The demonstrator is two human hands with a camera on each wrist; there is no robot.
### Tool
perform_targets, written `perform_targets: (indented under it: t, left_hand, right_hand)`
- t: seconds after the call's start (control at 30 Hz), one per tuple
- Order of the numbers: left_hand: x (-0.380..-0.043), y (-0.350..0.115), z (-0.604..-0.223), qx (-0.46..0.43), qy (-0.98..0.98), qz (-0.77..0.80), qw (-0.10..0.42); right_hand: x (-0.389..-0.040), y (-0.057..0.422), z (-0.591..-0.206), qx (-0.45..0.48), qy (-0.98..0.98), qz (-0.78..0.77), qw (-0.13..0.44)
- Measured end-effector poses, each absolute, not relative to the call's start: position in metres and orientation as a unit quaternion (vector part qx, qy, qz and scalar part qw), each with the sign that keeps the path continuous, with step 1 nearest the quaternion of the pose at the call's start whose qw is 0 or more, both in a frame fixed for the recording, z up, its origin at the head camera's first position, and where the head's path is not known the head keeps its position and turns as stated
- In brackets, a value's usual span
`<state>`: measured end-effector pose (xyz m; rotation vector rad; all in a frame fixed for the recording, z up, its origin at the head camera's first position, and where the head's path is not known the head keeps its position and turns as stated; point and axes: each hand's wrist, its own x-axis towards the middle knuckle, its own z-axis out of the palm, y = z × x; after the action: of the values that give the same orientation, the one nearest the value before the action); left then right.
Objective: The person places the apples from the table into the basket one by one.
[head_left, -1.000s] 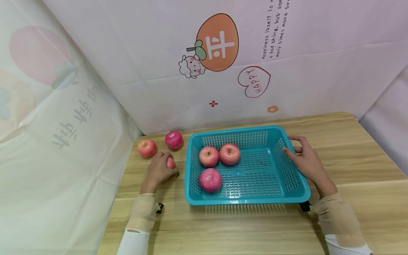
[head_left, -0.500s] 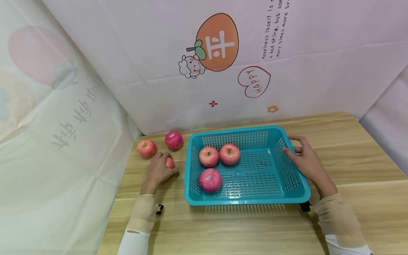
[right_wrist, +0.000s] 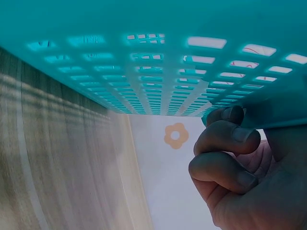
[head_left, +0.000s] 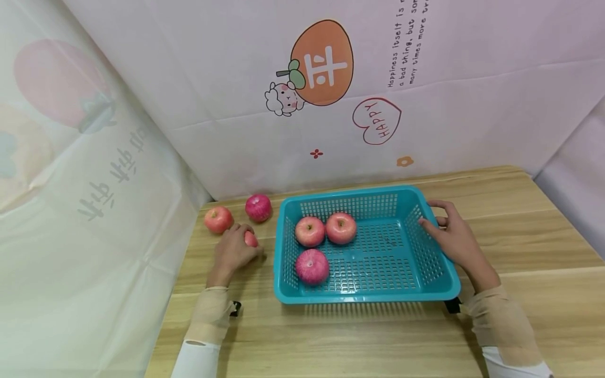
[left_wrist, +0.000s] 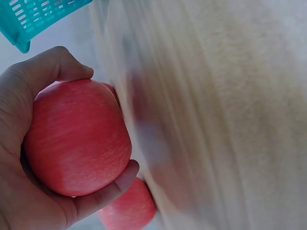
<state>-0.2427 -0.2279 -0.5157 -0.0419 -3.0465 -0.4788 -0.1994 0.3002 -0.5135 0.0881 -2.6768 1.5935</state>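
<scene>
My left hand [head_left: 231, 249] grips a red apple [head_left: 251, 239] on the left side of the table. In the left wrist view, thumb and fingers curl round that apple [left_wrist: 79, 136]. A light red apple [head_left: 218, 219] lies just beyond this hand, and a dark pink one [head_left: 258, 208] sits farther back. My right hand [head_left: 451, 239] holds the right rim of a teal plastic basket [head_left: 364, 300], thumb over the inner side. Its other fingers [right_wrist: 225, 136] curl outside under the rim in the right wrist view. Two light red apples [head_left: 341, 228] and a dark pink apple [head_left: 312, 266] rest in the basket's left part.
The wooden table [head_left: 368, 341] meets a white printed cloth [head_left: 227, 131] at the back. Another cloth [head_left: 94, 262] hangs along the left edge. A narrow strip of tabletop separates the left hand from the basket.
My left hand has shifted very slightly left with the apple, of which a little less shows. The right hand and the basket stay put.
</scene>
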Motion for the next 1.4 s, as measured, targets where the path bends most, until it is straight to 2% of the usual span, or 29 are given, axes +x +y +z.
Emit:
perform_targets:
  t: [0.37,0.7,1.4]
  left_hand:
    - [-0.24,-0.223,-0.49,-0.033,-0.988,-0.144,0.041]
    - [-0.235,-0.214,-0.465,-0.06,-0.985,-0.145,0.073]
    - [-0.214,-0.172,-0.418,-0.131,-0.974,-0.139,0.12]
  right_hand:
    - [-0.199,0.3,-0.512,0.029,-0.86,0.509,0.017]
    - [-0.199,0.3,-0.511,0.031,-0.86,0.509,0.021]
    - [-0.197,0.298,-0.509,0.021,-0.864,0.503,0.013]
